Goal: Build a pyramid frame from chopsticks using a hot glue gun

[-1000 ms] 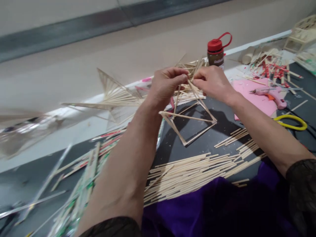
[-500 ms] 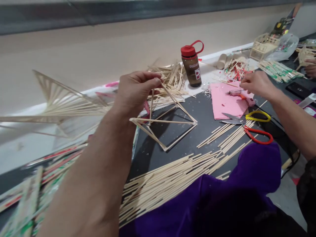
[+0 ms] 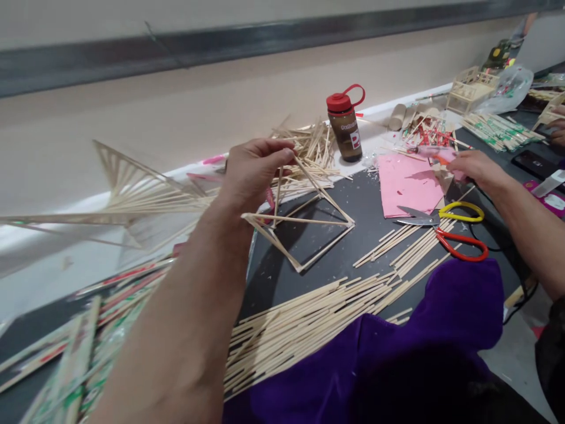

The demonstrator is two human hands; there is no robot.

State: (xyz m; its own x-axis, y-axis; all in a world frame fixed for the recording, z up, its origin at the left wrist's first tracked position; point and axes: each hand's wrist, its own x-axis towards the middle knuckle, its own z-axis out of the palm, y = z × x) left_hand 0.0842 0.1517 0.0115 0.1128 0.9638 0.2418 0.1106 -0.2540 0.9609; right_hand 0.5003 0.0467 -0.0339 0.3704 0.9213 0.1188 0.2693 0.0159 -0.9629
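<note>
My left hand (image 3: 260, 168) pinches the top of a stick frame (image 3: 304, 221) built from thin wooden sticks joined at the corners. The frame is held over the dark table, its lower corners close to the surface. At the right, my right hand (image 3: 474, 168) is wrapped round a pink hot glue gun (image 3: 442, 154), its nozzle pointing left above a pink sheet (image 3: 408, 185). Scissors (image 3: 436, 221) with one yellow and one red handle lie below that hand. Several loose chopsticks (image 3: 318, 318) spread across the table's near side.
A brown bottle with a red lid (image 3: 345, 126) stands by the wall, beside a stick pile (image 3: 313, 147). A large fan-like stick structure (image 3: 145, 200) extends at left above wrapped chopsticks (image 3: 101, 335). Far right are more wrapped chopsticks (image 3: 498, 131), a black phone (image 3: 532, 163) and another person's hand (image 3: 557, 126).
My right hand has lifted the glue gun off the pink sheet. The left hand still holds the stick frame in nearly the same place; the view has shifted slightly.
</note>
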